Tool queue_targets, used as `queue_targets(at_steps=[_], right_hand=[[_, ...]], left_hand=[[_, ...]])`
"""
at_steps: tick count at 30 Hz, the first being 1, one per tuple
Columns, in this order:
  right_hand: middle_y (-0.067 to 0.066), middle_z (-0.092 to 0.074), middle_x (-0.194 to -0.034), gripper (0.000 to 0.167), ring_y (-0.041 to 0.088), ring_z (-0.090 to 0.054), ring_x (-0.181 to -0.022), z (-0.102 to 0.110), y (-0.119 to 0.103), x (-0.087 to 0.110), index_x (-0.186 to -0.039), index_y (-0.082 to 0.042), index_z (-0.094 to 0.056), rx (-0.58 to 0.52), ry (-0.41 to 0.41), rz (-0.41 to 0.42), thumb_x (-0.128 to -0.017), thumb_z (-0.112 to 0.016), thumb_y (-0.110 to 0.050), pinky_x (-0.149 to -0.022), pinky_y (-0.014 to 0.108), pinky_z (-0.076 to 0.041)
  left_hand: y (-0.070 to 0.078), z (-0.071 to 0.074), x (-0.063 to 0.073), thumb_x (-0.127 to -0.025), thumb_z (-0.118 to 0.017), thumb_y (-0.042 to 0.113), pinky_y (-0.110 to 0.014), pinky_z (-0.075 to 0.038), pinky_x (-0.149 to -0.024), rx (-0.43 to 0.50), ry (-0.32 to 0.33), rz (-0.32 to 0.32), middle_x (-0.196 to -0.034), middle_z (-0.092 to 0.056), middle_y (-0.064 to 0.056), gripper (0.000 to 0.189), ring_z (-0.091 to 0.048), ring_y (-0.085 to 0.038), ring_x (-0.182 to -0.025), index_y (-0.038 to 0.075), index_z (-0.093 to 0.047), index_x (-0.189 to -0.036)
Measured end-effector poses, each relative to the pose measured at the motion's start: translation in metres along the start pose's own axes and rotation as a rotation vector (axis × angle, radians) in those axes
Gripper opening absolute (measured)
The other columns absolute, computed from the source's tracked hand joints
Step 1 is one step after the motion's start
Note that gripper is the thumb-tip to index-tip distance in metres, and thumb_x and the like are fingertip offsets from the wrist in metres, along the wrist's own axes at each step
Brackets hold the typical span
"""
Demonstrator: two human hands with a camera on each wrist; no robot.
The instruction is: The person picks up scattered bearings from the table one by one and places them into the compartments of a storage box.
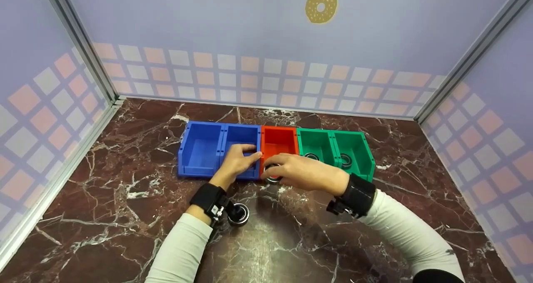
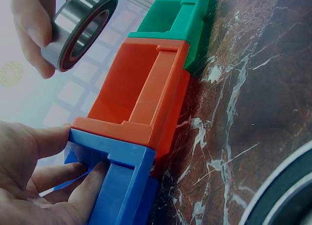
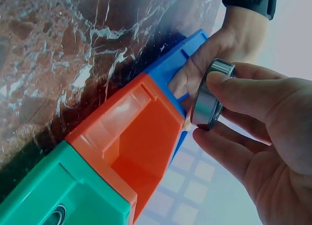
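Above the front of the red bin (image 1: 280, 138), my right hand (image 1: 306, 172) pinches a metal ball bearing (image 3: 207, 105) between thumb and fingers, its ring tilted. My left hand (image 1: 236, 163) grips the side wall of the inner blue bin (image 2: 119, 186). Its thumb lies on the top edge beside the red bin, while the other fingers reach inside. On the table below the left wrist lies another bearing (image 1: 246, 214), partly covered by the wrist camera in the head view. One bearing (image 1: 311, 155) sits in the inner green bin (image 1: 314, 139), another (image 1: 345, 161) in the outer green bin (image 1: 352, 142).
The bins stand side by side in one row, with an outer blue bin (image 1: 202, 143) at the left end. They rest on a dark red marbled table (image 1: 125, 229). Panel walls with a tile pattern (image 1: 250, 77) enclose the back and both sides.
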State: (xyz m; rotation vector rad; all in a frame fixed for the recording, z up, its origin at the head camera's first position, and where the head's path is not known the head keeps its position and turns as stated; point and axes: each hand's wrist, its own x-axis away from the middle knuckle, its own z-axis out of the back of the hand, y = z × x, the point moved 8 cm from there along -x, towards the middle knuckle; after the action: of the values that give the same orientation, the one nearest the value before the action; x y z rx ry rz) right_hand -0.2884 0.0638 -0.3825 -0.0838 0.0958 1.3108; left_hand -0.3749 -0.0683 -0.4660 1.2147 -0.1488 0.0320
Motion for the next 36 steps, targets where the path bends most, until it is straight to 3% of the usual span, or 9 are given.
queue_targets(at_steps=[10,18,27,36], right_hand=[[0.007,-0.065,-0.125,0.03,0.021,-0.061,-0.118,0.002,0.017,-0.005,-0.121,-0.017,-0.07,-0.063,0.0,-0.064,-0.093,-0.067,-0.007,-0.099,0.031,-0.054],[0.012,-0.064,-0.128,0.031,0.024,-0.062,-0.117,0.008,0.031,-0.009,-0.121,-0.012,-0.07,-0.104,0.007,-0.11,-0.092,-0.066,-0.003,-0.095,0.031,-0.056],[0.012,-0.062,-0.129,0.037,0.026,-0.062,-0.117,0.01,0.046,-0.011,-0.124,-0.012,-0.068,-0.12,0.008,-0.14,-0.09,-0.067,0.001,-0.094,0.032,-0.057],[0.011,-0.063,-0.129,0.034,0.025,-0.062,-0.117,0.008,0.065,-0.013,-0.124,-0.012,-0.068,-0.127,-0.005,-0.196,-0.092,-0.067,-0.003,-0.094,0.032,-0.057]], left_hand=[[-0.001,-0.001,0.0,-0.094,-0.067,0.019,-0.042,-0.044,-0.112,0.014,-0.02,0.006,-0.147,-0.05,-0.022,0.049,-0.045,-0.031,-0.139,-0.003,-0.056,-0.136],[0.003,0.001,0.001,-0.093,-0.068,0.017,-0.043,-0.044,-0.111,-0.014,0.003,-0.04,-0.143,-0.053,-0.024,0.046,-0.048,-0.033,-0.136,-0.005,-0.058,-0.133],[0.0,-0.001,0.001,-0.094,-0.067,0.018,-0.039,-0.052,-0.101,0.014,-0.006,-0.003,-0.146,-0.05,-0.023,0.048,-0.062,-0.031,-0.118,-0.002,-0.056,-0.137],[0.001,-0.001,0.002,-0.093,-0.068,0.017,-0.038,-0.052,-0.102,0.014,0.001,-0.007,-0.145,-0.051,-0.023,0.049,-0.061,-0.031,-0.12,-0.003,-0.056,-0.136]])
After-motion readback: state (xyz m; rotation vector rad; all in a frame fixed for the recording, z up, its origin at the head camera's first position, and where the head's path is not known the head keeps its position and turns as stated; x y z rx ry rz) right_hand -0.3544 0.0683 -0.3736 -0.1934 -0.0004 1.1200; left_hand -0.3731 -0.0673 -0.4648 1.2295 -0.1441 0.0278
